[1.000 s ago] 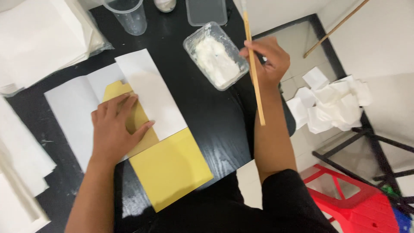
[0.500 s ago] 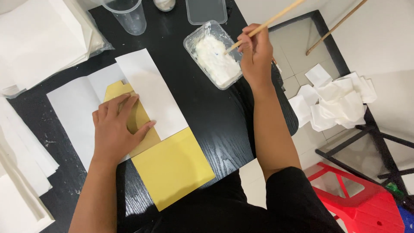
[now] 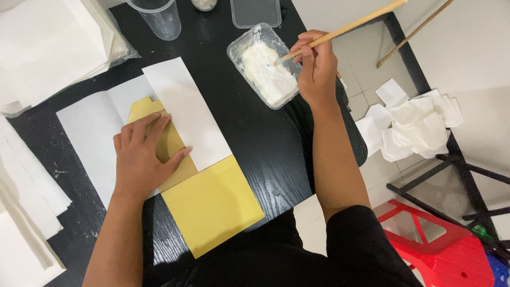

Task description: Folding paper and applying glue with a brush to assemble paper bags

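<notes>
- Left hand (image 3: pixel 142 159) spread flat, palm down, pressing on the yellow paper (image 3: pixel 212 204) where it meets the white sheet (image 3: pixel 186 111); fingers splayed wide, evidently to pin both layers against the black counter (image 3: pixel 255 143) and stop them sliding.
- Yellow paper lying at a slant across the counter's near edge, lower part bare, upper part tucked under the hand and partly covered by the white sheet; a second white sheet (image 3: pixel 87 135) underneath at the left, likely as a backing to keep the counter clean.
- Right hand (image 3: pixel 317 69) closed around a long wooden stick (image 3: pixel 345 26), gripped low near the working end for control, tip dipped into the white paste (image 3: pixel 265 72).
- Paste held in a clear plastic tub (image 3: pixel 236 48), set just beside the papers and within easy reach of the right hand.
- Tub's lid (image 3: pixel 255 10) and a clear cup (image 3: pixel 156 18) parked at the far edge, out of the working area.
- Stacks of white paper (image 3: pixel 48 48) at the far left, kept well apart from the paste.
- Crumpled white scraps (image 3: pixel 419 127) on the floor at the right; whether smeared with paste, hard to tell from here.
</notes>
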